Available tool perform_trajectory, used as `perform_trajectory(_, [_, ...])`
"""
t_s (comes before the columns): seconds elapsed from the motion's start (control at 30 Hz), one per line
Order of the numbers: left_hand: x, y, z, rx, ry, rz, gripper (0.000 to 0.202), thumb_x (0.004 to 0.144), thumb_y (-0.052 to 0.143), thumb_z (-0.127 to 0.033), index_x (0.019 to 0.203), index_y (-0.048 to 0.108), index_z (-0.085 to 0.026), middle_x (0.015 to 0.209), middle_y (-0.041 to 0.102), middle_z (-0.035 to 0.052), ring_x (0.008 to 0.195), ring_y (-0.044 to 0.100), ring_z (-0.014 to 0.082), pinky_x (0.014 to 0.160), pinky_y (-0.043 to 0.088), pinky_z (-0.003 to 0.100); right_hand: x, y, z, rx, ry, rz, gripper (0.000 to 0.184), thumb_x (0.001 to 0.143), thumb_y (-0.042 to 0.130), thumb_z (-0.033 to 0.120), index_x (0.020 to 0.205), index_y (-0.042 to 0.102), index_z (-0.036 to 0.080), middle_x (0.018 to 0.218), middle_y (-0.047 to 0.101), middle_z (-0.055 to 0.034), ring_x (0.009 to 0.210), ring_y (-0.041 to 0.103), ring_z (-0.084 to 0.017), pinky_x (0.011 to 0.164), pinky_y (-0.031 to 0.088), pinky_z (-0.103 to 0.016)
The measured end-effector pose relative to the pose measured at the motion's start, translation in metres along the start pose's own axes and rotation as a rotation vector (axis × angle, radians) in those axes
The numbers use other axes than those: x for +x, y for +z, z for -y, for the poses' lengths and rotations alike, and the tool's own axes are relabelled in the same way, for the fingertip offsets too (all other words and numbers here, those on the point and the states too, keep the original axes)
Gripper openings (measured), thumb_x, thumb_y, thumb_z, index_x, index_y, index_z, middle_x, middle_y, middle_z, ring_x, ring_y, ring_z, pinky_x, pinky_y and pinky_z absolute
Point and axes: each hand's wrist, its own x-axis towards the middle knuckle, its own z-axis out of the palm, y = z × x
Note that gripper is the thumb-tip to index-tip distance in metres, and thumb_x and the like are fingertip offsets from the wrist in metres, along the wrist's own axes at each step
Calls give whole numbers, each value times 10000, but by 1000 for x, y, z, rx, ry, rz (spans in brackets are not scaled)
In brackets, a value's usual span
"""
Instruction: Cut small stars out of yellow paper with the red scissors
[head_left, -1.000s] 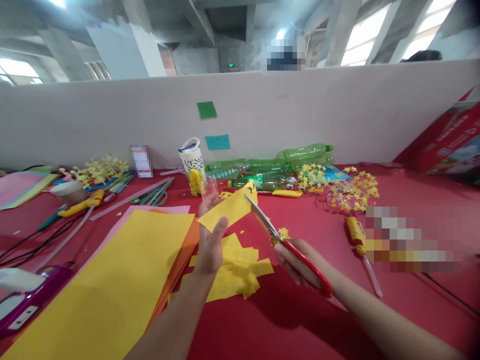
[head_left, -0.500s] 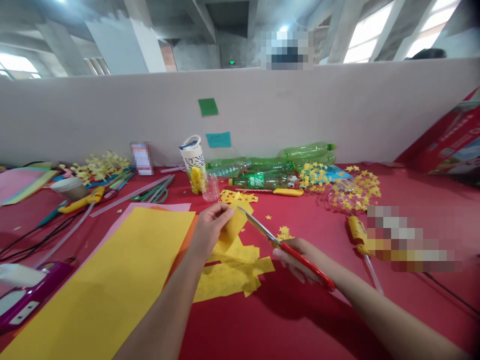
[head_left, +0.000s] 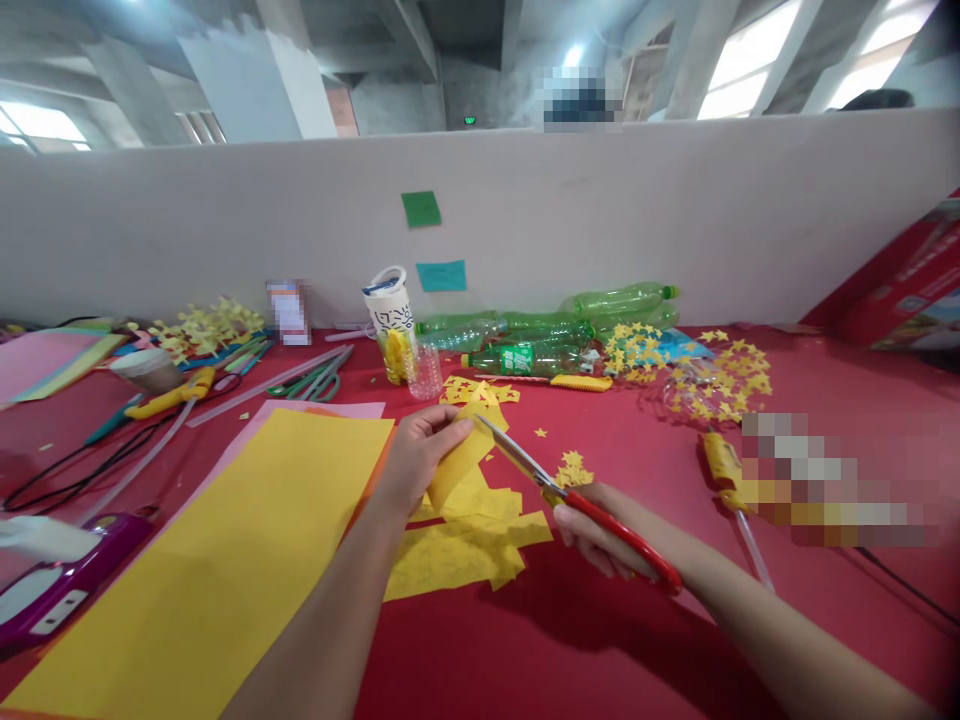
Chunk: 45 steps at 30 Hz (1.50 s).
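My left hand (head_left: 426, 450) pinches a yellow paper piece (head_left: 465, 458) between thumb and fingers. My right hand (head_left: 611, 525) is wrapped round the red handles of a pair of scissors (head_left: 529, 468), whose blades reach leftward to the upper part of that paper. Whether the blades touch the paper edge I cannot tell. Beneath the hands lie several yellow paper scraps (head_left: 457, 560). A small heap of yellow paper stars (head_left: 573, 470) sits just beyond my right hand, with a single star farther left. Cut-out scraps (head_left: 487, 392) rest behind the held paper.
Large yellow sheets (head_left: 225, 540) lie at left beside a purple power strip (head_left: 82, 575) and a yellow glue gun (head_left: 172, 393). Green bottles (head_left: 540, 358), a white cup (head_left: 390, 310) and a yellow cutter (head_left: 581, 382) line the back. Another glue gun (head_left: 721, 468) lies at right, near star-covered decorations (head_left: 720, 380).
The view has shifted slightly. My hands still hold the paper and the scissors in nearly the same place; the scissor handles sit a little farther right and lower.
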Motion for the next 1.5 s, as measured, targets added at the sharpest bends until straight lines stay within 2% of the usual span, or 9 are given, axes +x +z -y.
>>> perform_trajectory(0.4, [2, -2, 2, -1, -6, 35, 117, 679, 718, -279, 706, 660, -181, 594, 645, -29, 506, 573, 101, 495, 451, 193, 1, 2, 7, 13, 47, -9, 507, 870, 382, 639, 692, 490, 177, 381, 442, 67, 292, 357, -50, 311, 297, -144])
perform_trajectory(0.77, [1, 1, 2, -16, -10, 11, 135, 665, 723, -282, 695, 652, -171, 563, 629, -29, 466, 545, 88, 459, 426, 180, -1, 7, 11, 23, 89, -49, 450, 851, 475, 589, 650, 476, 186, 353, 429, 71, 289, 362, -57, 299, 280, -143])
perform_trajectory(0.93, [-1, 4, -1, -29, -7, -8, 126, 650, 722, -265, 678, 650, -165, 554, 627, -27, 462, 541, 85, 462, 422, 178, -1, 7, 12, 34, 77, -47, 477, 842, 459, 621, 638, 470, 190, 344, 419, 72, 285, 364, -61, 302, 280, -153])
perform_trajectory(1.27, [3, -1, 5, -19, -15, 21, 138, 678, 720, -284, 703, 646, -170, 579, 628, -29, 486, 548, 94, 478, 428, 190, 0, 7, 14, 31, 103, -55, 431, 850, 498, 565, 636, 470, 192, 343, 419, 76, 284, 360, -65, 301, 273, -153])
perform_trajectory(1.5, [3, 0, 7, 23, 92, 48, 149, 738, 671, -301, 706, 619, -165, 601, 572, -37, 527, 507, 82, 506, 387, 181, 4, 6, 6, 30, 88, -74, 406, 840, 522, 553, 659, 479, 192, 346, 411, 83, 291, 362, -70, 304, 275, -158])
